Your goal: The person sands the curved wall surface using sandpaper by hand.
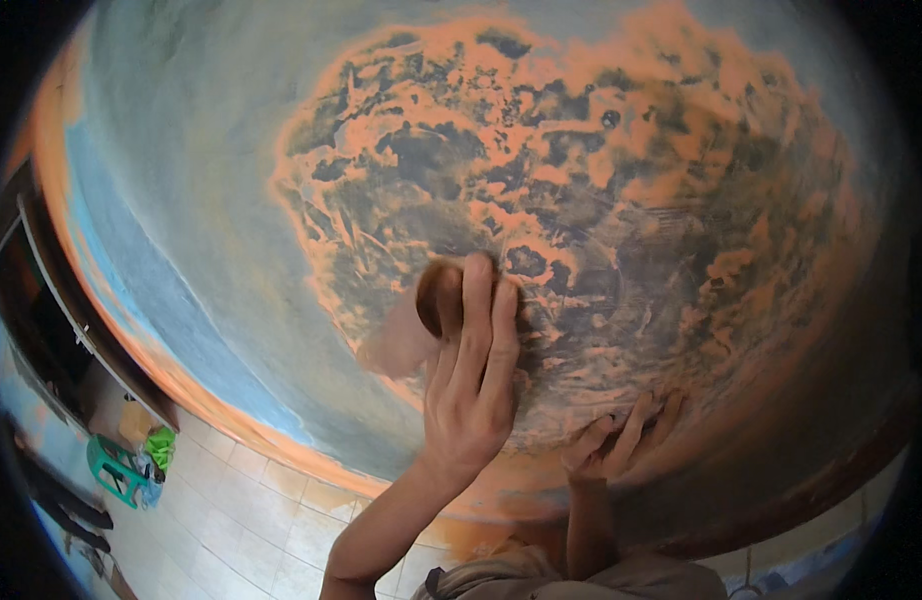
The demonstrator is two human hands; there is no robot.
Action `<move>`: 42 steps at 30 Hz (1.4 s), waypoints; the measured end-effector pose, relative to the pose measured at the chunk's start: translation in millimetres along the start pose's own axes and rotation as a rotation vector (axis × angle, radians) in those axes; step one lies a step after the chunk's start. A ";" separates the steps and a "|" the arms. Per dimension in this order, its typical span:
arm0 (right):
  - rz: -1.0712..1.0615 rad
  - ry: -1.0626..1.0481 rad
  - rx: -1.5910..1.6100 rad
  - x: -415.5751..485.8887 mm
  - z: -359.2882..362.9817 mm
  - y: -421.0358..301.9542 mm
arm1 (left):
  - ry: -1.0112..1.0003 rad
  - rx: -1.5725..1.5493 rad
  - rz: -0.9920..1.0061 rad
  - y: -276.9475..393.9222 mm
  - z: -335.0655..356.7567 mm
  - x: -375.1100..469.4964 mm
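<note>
Before me a broad wall surface (pixel 431 157) is coated in grey with an uneven patch of orange and dark grey blotches. My left hand (pixel 472 375) lies over this patch, its fingers extended and pressing a rounded brown pad (pixel 431 296) against the surface. The pad's exact kind is unclear, and the fingers hide part of it. Lower and to the right, my right hand (pixel 622 442) is raised at the patch's lower edge with its fingers bent. Whether it holds something small or only touches the surface cannot be made out.
A light blue band (pixel 153 255) with an orange border runs down the left side. Pale floor tiles (pixel 236 517) lie below. At the lower left are a green plastic stool (pixel 112 472), a bright green bag (pixel 159 448), a tan box (pixel 136 420) and a person's dark-clad legs (pixel 63 495).
</note>
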State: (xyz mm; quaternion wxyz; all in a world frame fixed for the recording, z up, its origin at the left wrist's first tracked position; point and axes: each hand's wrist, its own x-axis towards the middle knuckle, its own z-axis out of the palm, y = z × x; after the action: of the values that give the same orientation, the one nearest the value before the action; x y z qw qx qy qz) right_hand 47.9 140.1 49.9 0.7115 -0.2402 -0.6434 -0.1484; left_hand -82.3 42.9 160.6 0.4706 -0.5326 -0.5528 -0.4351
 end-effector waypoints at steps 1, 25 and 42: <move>0.018 -0.006 0.002 -1.5 1.0 1.2 | -0.007 0.041 0.042 0.2 -3.4 14.5; 0.025 -0.005 -0.040 -2.3 3.6 4.6 | -0.106 -0.118 0.017 -0.9 -7.9 7.2; -0.099 -0.398 0.714 59.0 -43.1 -71.8 | -0.202 -0.526 0.002 -42.2 -37.8 -25.0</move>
State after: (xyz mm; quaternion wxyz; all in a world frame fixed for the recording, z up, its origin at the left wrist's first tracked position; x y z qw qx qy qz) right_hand 54.5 62.6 116.6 0.6039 0.0291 -0.7903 0.0996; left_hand -122.6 -0.9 143.7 0.2592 -0.6776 -0.4645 -0.5078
